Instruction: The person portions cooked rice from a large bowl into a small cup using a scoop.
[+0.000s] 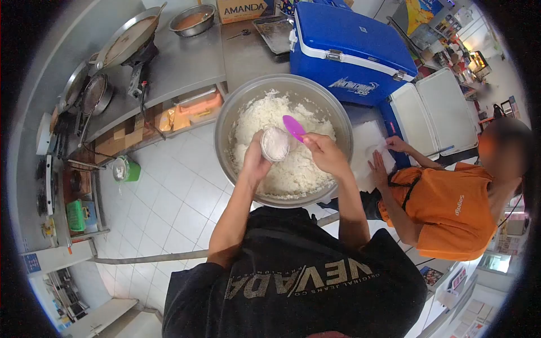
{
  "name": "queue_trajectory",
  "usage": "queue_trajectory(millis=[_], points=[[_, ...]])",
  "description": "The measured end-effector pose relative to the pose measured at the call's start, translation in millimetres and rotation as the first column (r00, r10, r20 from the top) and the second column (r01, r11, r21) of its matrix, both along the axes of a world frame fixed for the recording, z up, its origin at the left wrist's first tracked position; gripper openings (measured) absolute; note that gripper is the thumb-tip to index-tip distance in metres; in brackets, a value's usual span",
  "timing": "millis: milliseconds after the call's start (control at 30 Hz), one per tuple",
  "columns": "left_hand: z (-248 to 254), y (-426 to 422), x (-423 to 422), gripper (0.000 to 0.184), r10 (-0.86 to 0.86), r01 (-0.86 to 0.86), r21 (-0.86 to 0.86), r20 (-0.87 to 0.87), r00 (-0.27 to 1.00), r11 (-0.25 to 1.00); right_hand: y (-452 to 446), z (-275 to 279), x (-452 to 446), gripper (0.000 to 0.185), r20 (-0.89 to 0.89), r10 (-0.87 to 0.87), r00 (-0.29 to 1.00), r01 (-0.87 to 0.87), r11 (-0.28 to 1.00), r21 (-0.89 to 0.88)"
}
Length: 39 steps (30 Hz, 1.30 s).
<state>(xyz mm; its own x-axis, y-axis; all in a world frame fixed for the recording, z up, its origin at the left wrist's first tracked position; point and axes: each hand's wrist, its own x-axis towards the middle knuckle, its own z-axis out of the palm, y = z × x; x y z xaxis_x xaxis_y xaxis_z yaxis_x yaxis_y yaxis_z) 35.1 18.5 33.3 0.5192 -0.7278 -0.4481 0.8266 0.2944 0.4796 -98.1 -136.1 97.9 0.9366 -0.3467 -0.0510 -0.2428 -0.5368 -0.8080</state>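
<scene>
A big metal pot (225, 160) in front of me holds a mass of white cooked rice (307, 174). Above the rice, my left hand (256, 160) is closed round a small round cup (275, 144), whose mouth is filled with rice. My right hand (326, 153) grips a purple rice paddle (293, 127) by its handle. The paddle's blade is just right of the cup, over the pot; whether it touches the rice there I cannot tell.
A blue cooler (349, 50) stands behind the pot, and an open one (448, 110) lies to the right. A co-worker in an orange shirt (451, 211) handles a white sheet (377, 160) there. Pans (127, 42) and a metal bowl (193, 21) occupy the left counter.
</scene>
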Motion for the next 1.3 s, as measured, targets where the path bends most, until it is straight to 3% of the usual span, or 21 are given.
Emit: queue_trajectory(millis=[33, 133, 233, 333, 433, 467, 567, 667, 700, 733, 800, 900, 967, 1067, 1200, 1300], points=[[-4.8, -0.3, 1.5, 0.039, -0.016, 0.016, 0.005, 0.035, 0.999, 1.000, -1.7, -8.5, 3.8, 0.021, -0.052, 0.028, 0.998, -0.025, 0.999, 0.040], [-23.0, 1.7, 6.9, 0.039, -0.053, 0.048, 0.050, 0.089, 0.995, 0.998, 9.7, -30.1, 6.6, 0.021, 0.081, 0.185, 0.979, -0.184, 0.983, -0.018], [-18.6, 2.0, 4.6, 0.037, 0.050, -0.050, -0.090, 0.000, 0.999, 0.995, -11.5, -16.1, -4.7, 0.026, -0.007, 0.079, 0.997, -0.077, 0.986, 0.146], [-4.1, -1.2, 1.9, 0.035, 0.108, -0.112, -0.127, -0.037, 0.993, 0.985, 4.8, -36.3, -10.0, 0.029, -0.153, -0.223, 0.963, 0.270, 0.826, 0.496], [-21.1, -5.0, 1.7, 0.038, 0.091, -0.086, -0.085, 0.057, 0.994, 0.993, 32.8, -39.9, -0.9, 0.031, -0.090, -0.134, 0.987, 0.160, 0.876, 0.455], [-25.5, -4.5, 5.7, 0.037, 0.080, -0.073, -0.123, 0.058, 0.995, 0.990, 31.4, -32.2, -2.0, 0.031, -0.195, -0.064, 0.979, 0.171, 0.784, 0.597], [-23.2, -0.6, 12.1, 0.036, 0.090, -0.082, -0.204, 0.028, 0.996, 0.975, 2.0, -26.1, -16.8, 0.033, -0.212, 0.062, 0.975, 0.152, 0.511, 0.846], [-18.7, -0.5, 14.8, 0.038, 0.181, -0.192, -0.249, -0.066, 0.981, 0.949, 22.9, -9.7, -31.1, 0.028, -0.097, -0.240, 0.966, 0.208, 0.493, 0.845], [-12.2, 3.8, 15.4, 0.039, 0.191, -0.212, -0.269, -0.103, 0.976, 0.940, 20.7, -26.8, -29.9, 0.032, 0.087, -0.272, 0.958, 0.171, 0.788, 0.591], [-5.5, 10.3, 14.8, 0.040, 0.198, -0.231, -0.284, -0.139, 0.970, 0.930, 16.2, -59.7, -28.6, 0.036, 0.272, -0.228, 0.935, 0.162, 0.956, 0.246], [6.8, 27.6, 12.2, 0.043, 0.190, -0.249, -0.324, -0.205, 0.960, 0.913, 24.7, -67.4, -31.8, 0.047, 0.235, -0.102, 0.967, 0.149, 0.969, -0.195], [19.0, 52.2, 6.0, 0.047, 0.200, -0.266, -0.337, -0.217, 0.955, 0.903, 39.5, -48.7, -44.5, 0.061, -0.223, -0.145, 0.964, 0.086, 0.963, -0.256], [25.6, 71.0, -3.9, 0.048, 0.222, -0.281, -0.334, -0.205, 0.953, 0.900, 54.7, -20.9, -42.9, 0.068, -0.332, -0.220, 0.917, 0.170, 0.970, -0.173], [30.3, 114.7, -23.6, 0.049, 0.221, -0.280, -0.317, -0.208, 0.953, 0.906, 60.2, -23.4, -49.7, 0.066, -0.378, -0.225, 0.898, 0.131, 0.957, -0.258], [23.0, 172.5, -49.8, 0.046, 0.356, -0.401, -0.167, -0.247, 0.901, 0.901, 70.7, -18.3, -61.6, 0.034, -0.332, -0.198, 0.922, 0.059, 0.921, -0.385], [6.5, 205.4, -66.8, 0.045, 0.387, -0.442, -0.106, -0.335, 0.859, 0.891, 81.6, -18.1, -71.6, 0.022, -0.333, -0.166, 0.928, 0.011, 0.907, -0.422]])
